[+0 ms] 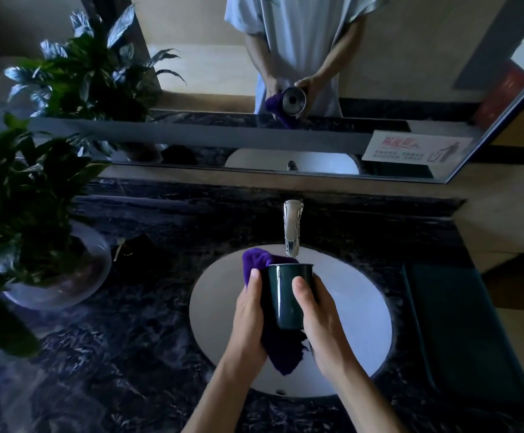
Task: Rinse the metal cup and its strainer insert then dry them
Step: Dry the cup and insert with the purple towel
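A dark green metal cup (pixel 281 295) is held above the white sink basin (pixel 217 295), its mouth tipped away from me toward the tap. My right hand (pixel 317 314) grips the cup's right side. My left hand (pixel 249 314) presses a purple cloth (pixel 254 260) against the cup's left side; the cloth wraps under the cup and hangs below at the cloth's tail (pixel 281 354). The mirror reflection (pixel 293 101) shows the cup's shiny inside. I cannot see the strainer insert.
A chrome tap (pixel 292 226) stands just behind the cup, with no water running. A potted plant in a glass bowl (pixel 57 276) sits left on the dark marble counter (pixel 129 354). A dark green mat (pixel 460 323) lies right of the basin. A mirror (pixel 379 57) spans the back wall.
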A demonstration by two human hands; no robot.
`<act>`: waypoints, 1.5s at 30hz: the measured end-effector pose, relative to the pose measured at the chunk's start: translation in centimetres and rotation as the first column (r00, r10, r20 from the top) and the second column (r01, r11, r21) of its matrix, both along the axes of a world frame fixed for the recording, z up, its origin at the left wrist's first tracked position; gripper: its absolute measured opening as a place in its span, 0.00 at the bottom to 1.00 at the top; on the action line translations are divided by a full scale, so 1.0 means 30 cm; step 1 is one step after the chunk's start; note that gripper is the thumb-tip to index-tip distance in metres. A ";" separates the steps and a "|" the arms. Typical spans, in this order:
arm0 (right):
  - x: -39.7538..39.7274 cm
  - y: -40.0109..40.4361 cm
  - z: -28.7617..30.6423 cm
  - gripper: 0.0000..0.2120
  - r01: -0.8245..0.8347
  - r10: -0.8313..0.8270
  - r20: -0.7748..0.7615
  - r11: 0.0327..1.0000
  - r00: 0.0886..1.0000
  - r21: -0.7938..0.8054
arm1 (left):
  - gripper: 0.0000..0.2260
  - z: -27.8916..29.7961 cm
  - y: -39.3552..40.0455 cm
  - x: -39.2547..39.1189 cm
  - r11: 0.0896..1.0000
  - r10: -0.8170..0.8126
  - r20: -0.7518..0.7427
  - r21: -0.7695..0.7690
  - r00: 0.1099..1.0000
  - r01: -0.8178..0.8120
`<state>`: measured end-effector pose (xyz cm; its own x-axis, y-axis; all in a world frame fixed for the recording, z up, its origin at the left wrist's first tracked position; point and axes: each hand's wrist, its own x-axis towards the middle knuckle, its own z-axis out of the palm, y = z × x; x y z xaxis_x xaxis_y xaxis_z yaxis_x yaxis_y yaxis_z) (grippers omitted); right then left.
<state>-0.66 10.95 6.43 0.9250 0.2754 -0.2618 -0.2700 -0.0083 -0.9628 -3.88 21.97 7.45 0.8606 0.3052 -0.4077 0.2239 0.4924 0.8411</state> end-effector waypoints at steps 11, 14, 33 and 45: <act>0.010 -0.005 -0.001 0.14 0.179 -0.139 0.188 0.960 0.972 -0.217 | 0.14 -0.016 -0.067 -0.012 0.993 0.059 0.073 0.098 0.996 -0.066; 0.005 -0.003 0.004 0.23 0.106 -0.075 0.145 0.970 0.987 -0.217 | 0.15 -0.004 -0.083 0.003 0.993 0.023 0.034 0.118 0.999 -0.027; 0.007 -0.048 -0.011 0.26 0.082 -0.067 0.189 0.994 0.980 -0.076 | 0.15 0.004 -0.109 0.008 0.989 0.065 0.088 0.123 0.994 -0.076; 0.042 -0.069 0.003 0.20 0.075 -0.081 0.107 0.995 0.991 0.061 | 0.20 0.018 -0.079 0.015 0.999 0.033 0.070 -0.014 0.997 -0.032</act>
